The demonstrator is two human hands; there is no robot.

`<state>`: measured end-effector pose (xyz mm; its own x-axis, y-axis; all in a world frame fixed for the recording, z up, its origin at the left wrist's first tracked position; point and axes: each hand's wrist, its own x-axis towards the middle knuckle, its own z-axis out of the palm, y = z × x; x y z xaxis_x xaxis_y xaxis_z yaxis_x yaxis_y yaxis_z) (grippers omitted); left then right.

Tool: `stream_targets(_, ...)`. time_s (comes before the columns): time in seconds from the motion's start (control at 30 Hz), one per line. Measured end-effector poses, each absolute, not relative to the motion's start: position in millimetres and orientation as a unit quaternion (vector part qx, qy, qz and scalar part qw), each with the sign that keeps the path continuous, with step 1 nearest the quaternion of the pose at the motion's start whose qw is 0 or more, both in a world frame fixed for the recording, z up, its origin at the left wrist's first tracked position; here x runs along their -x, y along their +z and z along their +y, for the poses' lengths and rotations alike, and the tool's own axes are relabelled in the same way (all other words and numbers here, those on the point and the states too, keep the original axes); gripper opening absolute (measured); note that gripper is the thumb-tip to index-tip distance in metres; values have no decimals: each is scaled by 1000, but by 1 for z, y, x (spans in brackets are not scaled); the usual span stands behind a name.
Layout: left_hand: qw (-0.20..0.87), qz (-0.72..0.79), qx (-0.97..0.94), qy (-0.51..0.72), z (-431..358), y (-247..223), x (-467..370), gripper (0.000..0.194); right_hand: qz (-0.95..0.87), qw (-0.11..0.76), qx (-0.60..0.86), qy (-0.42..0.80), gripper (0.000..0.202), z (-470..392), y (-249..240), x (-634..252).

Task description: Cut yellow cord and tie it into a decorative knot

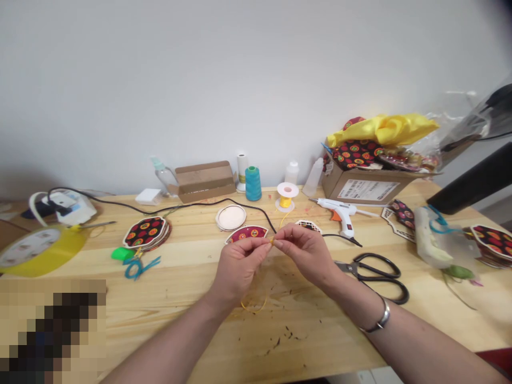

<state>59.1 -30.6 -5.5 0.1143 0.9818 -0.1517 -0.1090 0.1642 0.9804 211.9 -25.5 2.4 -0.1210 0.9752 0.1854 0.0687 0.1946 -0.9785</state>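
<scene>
My left hand and my right hand meet over the middle of the wooden table, fingertips almost touching. Both are closed in a pinch on a thin yellow cord, which bunches at the fingertips and hangs in a loop below. From there the cord also runs up toward a spool of yellow cord. Just behind my hands lies a red fan-shaped patterned piece. A dark patterned piece with a lattice edge is partly hidden by my right hand.
Black-handled scissors lie right of my right hand, with a white glue gun behind. A cardboard box of fabric stands back right. Teal thread stands near the wall. Stacked patterned pieces and yellow tape are at left.
</scene>
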Motion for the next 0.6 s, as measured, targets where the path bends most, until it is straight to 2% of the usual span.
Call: stream_targets(0.6,564,493,-478,458,-33,0,-59,15,-621,479,437,441,5,-24,5,-214)
